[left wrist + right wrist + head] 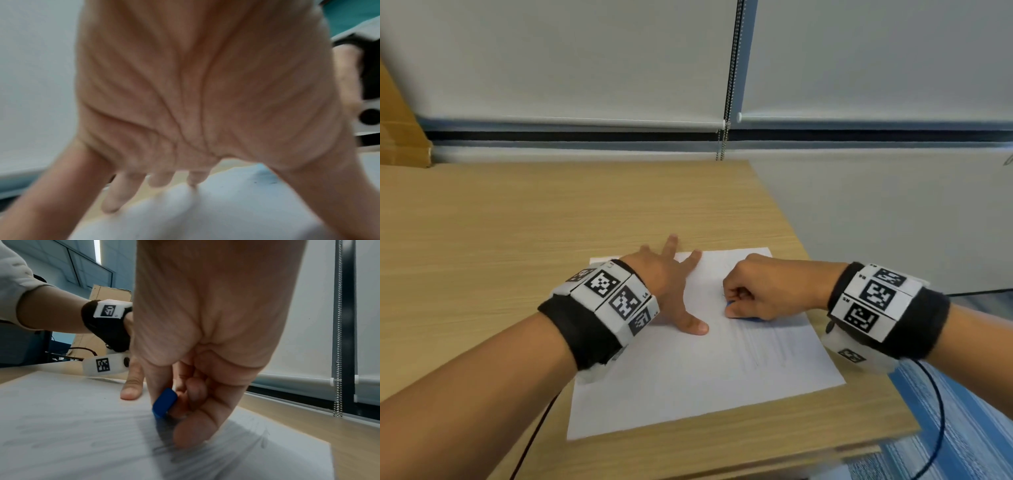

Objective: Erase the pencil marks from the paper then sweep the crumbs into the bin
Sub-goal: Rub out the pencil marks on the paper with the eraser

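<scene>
A white sheet of paper (688, 377) lies on the wooden desk (517, 222), with faint pencil lines (767, 346) on its right half. My left hand (671, 287) lies flat on the sheet's upper left part, fingers spread and straight. My right hand (753, 294) is curled around a small blue eraser (164, 402) and holds its lower end against the paper (72, 426), over smeared grey marks (185, 456). In the head view only a blue sliver of the eraser (731, 303) shows under the fingers. The left wrist view shows the palm (195, 89) above the paper (205, 211).
The desk's right edge (859, 342) runs close beside the paper, with blue carpet (962, 428) below. A cardboard box (400, 130) stands at the far left. Closed blinds (585, 58) and a bead chain (726, 113) lie behind the desk. No bin is in view.
</scene>
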Demonstrator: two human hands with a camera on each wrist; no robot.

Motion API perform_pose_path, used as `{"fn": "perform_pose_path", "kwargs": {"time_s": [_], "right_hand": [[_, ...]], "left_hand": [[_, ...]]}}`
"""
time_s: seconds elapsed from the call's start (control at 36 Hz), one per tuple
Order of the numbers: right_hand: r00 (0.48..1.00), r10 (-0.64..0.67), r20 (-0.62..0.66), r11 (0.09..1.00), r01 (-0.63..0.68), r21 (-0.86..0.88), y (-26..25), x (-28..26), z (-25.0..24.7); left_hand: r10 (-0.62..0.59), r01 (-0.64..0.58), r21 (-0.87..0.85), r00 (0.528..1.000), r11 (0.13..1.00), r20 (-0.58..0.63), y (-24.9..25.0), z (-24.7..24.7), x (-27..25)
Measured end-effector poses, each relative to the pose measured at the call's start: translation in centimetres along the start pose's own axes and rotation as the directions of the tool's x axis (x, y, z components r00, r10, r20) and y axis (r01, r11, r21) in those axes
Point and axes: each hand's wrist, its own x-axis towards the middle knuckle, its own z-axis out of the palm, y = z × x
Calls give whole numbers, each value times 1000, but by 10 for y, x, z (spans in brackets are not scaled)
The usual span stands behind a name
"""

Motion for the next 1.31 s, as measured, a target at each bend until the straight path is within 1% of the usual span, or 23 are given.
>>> {"fn": "perform_pose_path", "kwargs": {"time_s": [0.06, 0.11, 0.17, 0.22, 0.33, 0.42, 0.5, 0.56, 0.61, 0.67, 0.72, 0.83, 0.86, 0.97, 1.0, 1.06, 1.14, 1.17, 1.28, 1.31], "right_hand": [[1000, 1, 0, 1000, -1, 13, 0, 1, 0], [1000, 4, 0, 1000, -4, 19, 1, 1, 0], [1000, 2, 3, 1000, -3, 24, 1, 0, 1], [1000, 0, 12, 999, -1, 34, 1, 0, 0], [1000, 11, 12, 1000, -12, 17, 2, 1, -2], [1000, 6, 6, 1000, -6, 10, -5, -2, 0], [996, -57, 72, 998, 57, 11, -20, -10, 7], [990, -79, 113, 997, 79, 4, -23, -9, 4], [993, -50, 103, 999, 52, -12, -16, -4, -5], [998, -18, 57, 1000, 19, -6, -7, -1, -10], [999, -18, 50, 1000, 17, 9, -8, -4, -7], [983, -78, 164, 996, 69, 58, -23, -14, 4], [983, -80, 167, 996, 72, 50, -23, -13, 1], [999, -6, 50, 1000, 6, -12, -8, -3, -10], [999, -1, 45, 1000, 2, -21, -8, -3, -10], [995, -22, 94, 999, 26, -40, -14, -7, -5], [974, -72, 216, 996, 80, -29, -24, -14, 0], [973, -74, 218, 996, 83, -35, -24, -12, -3], [996, -40, 84, 996, 46, -70, -15, -1, -12], [997, -34, 73, 996, 40, -74, -15, -1, -11]], "left_hand": [[91, -87, 50, 992, 995, -86, 6, 3, -5], [177, -169, 75, 977, 983, -121, 13, 2, -11], [230, -226, 51, 969, 973, -95, 14, 1, -15], [253, -253, 6, 966, 967, -60, 11, 1, -17], [261, -258, 42, 962, 965, -84, 6, 7, -19], [259, -254, 72, 963, 964, -74, 8, 9, -18], [274, -269, 80, 960, 960, -61, 9, 9, -17], [277, -273, 83, 960, 958, -46, 9, 11, -17], [269, -265, 90, 962, 960, -37, 10, 12, -17], [257, -253, 92, 966, 963, -35, 10, 13, -15], [256, -251, 93, 966, 963, -40, 9, 13, -15], [253, -247, 111, 967, 963, -42, 11, 13, -16], [251, -245, 114, 967, 963, -41, 11, 13, -16], [240, -235, 111, 970, 966, -41, 11, 14, -15], [239, -233, 113, 970, 966, -45, 11, 14, -16], [240, -233, 118, 970, 965, -49, 11, 13, -17], [240, -234, 121, 970, 965, -42, 11, 13, -18], [243, -237, 120, 969, 964, -44, 11, 13, -18], [242, -237, 118, 970, 964, -33, 12, 13, -18], [237, -233, 118, 971, 965, -26, 12, 13, -18]]}}
